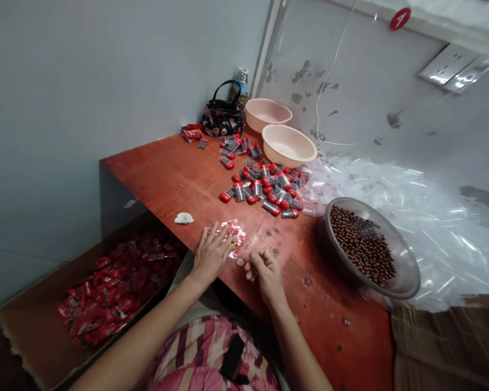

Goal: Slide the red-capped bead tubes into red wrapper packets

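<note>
Two hands at a red-topped wood table (163,174): cardboard box (32,342) of red pkts (118,288) at 8 o'clock, steel bowl (407,255) of brown balls (362,244) at 3, two pink basins (309,142) at 1. Only legible mark: red "1" tag (400,18) on wall. Left hand (212,255) open, not gripping, fingertips on foil pkt (232,237) at table edge, long axis 11-to-5. Right hand (267,274) curled just beside it; can't tell if pinching anything.
</note>
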